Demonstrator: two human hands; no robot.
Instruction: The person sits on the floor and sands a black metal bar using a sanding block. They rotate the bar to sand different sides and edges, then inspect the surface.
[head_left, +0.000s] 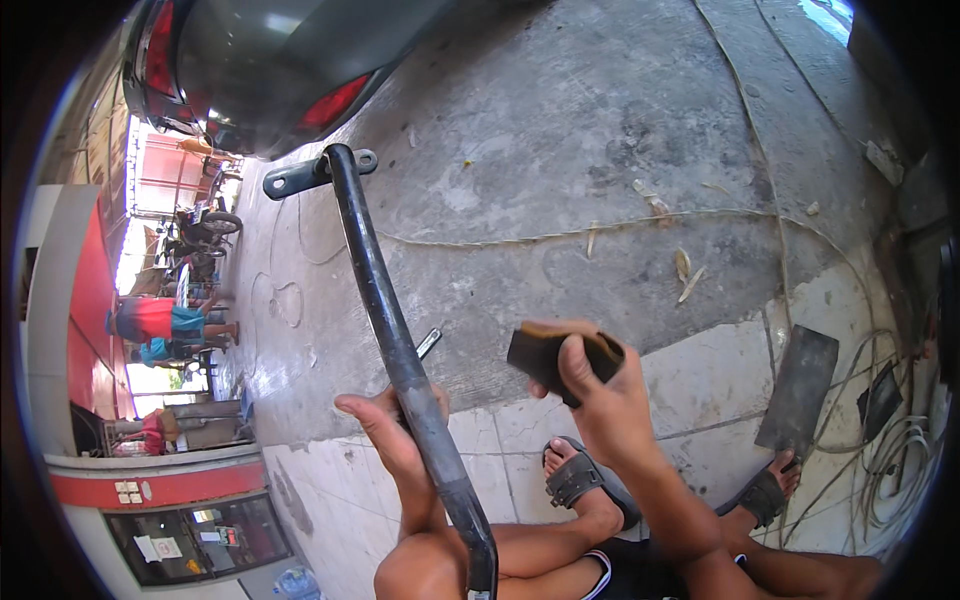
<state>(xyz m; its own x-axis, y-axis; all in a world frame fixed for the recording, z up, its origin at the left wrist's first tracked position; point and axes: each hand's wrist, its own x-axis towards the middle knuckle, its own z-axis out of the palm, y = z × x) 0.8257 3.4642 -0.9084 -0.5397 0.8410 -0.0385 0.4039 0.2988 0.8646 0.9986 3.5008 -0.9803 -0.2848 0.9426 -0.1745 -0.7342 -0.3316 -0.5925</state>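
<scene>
A long black metal tube (pixel 385 310) slants up from my knee, with a flat bracket (pixel 295 180) with holes across its far end. Its near end bends, and a dull grey worn stretch shows along its lower half. My left hand (pixel 395 450) holds the tube from behind, thumb sticking out to the left; most of its fingers are hidden. To the right of the tube, and apart from it, my right hand (pixel 600 395) grips a folded piece of sandpaper (pixel 545 350), dark with a brownish inner side, thumb pressed on top.
On the floor at right lie a dark rectangular sheet (pixel 798 385), a smaller dark scrap (pixel 880 402) and coiled hose (pixel 900 465). A small metallic object (pixel 429 343) shows beside the tube. A cable (pixel 560 238) crosses the concrete. Beyond stand a dark car (pixel 270 60) and, at left, people (pixel 155 320).
</scene>
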